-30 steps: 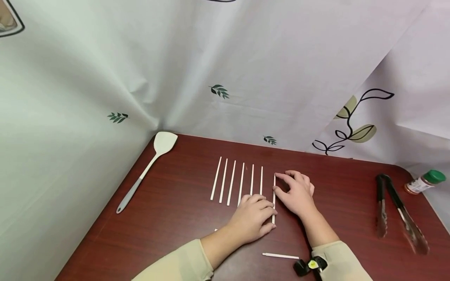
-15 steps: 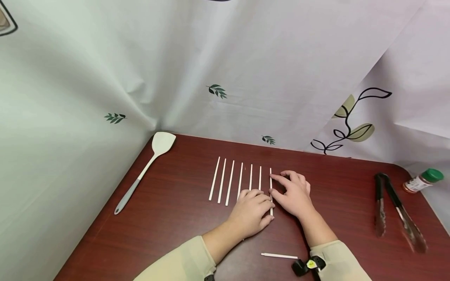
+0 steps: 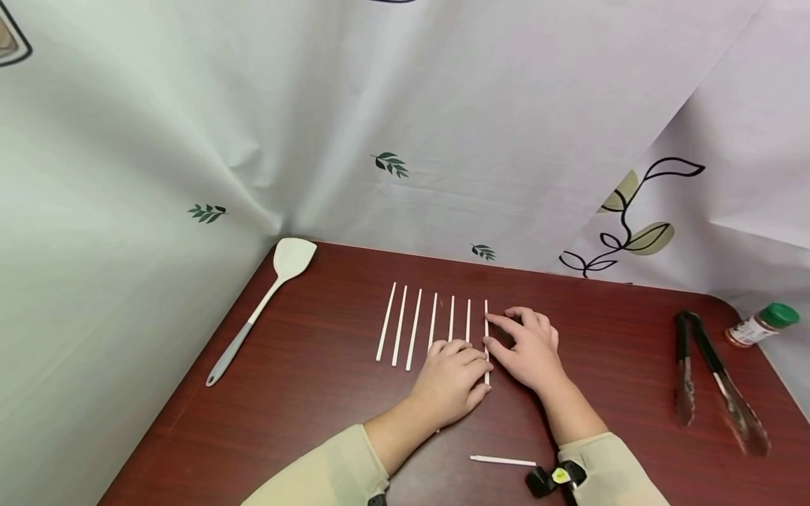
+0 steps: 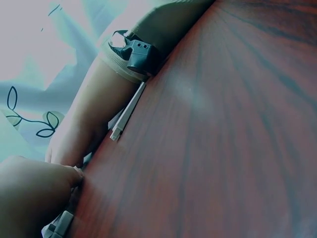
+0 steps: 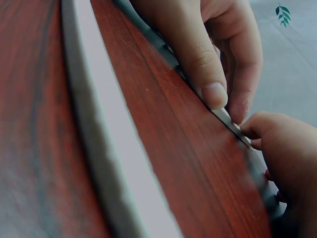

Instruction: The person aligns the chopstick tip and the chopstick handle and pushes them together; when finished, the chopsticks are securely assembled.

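Observation:
Several thin white sticks [image 3: 399, 327] lie side by side on the dark red table [image 3: 304, 422]. At the row's right end, both hands are on the last stick [image 3: 486, 307]. My left hand [image 3: 448, 379] holds its near end between thumb and index finger and covers the lower ends of the neighbouring sticks. My right hand [image 3: 528, 348] has its thumb and index fingertips on the upper half from the right. In the right wrist view, the left thumb [image 5: 214, 94] and a finger sit on either side of this stick [image 5: 225, 118], with the right hand [image 5: 287, 153] close by.
Another white stick [image 3: 503, 460] lies crosswise near the right wrist. A spatula [image 3: 262, 309] lies at the left, tongs [image 3: 715, 379] at the right, beside a green-capped jar [image 3: 762, 325]. A patterned curtain [image 3: 443, 176] hangs behind the table. Black wrist cameras [image 3: 541, 481] sit on the sleeves.
Both hands have shifted the last stick left and away from the body, closer to the row, its top now level with its neighbour. In the last half second it moved only slightly.

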`<state>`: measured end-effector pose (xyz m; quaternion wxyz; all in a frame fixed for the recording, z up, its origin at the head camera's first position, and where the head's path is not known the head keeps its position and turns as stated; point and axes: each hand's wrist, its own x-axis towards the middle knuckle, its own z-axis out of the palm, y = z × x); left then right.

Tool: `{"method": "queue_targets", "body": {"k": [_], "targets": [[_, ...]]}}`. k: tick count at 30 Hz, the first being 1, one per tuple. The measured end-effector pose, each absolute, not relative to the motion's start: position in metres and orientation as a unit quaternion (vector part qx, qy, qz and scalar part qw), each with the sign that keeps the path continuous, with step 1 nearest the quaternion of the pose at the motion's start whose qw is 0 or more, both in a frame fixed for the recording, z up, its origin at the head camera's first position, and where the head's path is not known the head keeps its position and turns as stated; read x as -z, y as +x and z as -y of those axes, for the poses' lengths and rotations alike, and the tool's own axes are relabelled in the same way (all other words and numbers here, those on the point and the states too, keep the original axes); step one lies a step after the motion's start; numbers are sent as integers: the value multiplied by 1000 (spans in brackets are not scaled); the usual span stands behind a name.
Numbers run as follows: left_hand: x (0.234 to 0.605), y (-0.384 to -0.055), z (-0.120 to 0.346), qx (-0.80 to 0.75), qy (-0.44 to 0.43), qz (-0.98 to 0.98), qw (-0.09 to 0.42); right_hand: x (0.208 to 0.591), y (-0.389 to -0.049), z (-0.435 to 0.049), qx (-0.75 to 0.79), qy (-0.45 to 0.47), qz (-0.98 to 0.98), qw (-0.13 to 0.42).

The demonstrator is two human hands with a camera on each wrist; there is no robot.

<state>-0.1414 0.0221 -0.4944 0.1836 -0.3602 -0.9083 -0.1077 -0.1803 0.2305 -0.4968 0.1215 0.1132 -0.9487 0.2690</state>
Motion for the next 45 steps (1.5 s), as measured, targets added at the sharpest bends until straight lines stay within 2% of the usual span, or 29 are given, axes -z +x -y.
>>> {"method": "queue_targets", "body": {"k": [12,21,26,34,38,41,45], "targets": [[495,-141,-22,105,-365,906,189,497,-181,-231,-287,109,942,133],[491,-137,-13,135,-376,891,215,501,-178,-230,-390,133,878,241],[490,-133,13,173,-377,881,229,499,-171,-232,-391,147,868,270],[492,-121,59,235,-384,866,217,498,-148,-244,-380,176,863,283],[493,-113,76,254,-390,858,217,499,-128,-246,-391,195,858,270],[495,-107,85,259,-396,858,201,500,-112,-245,-398,211,855,258],[497,-101,90,254,-409,859,177,503,-92,-239,-400,251,839,271]]}}
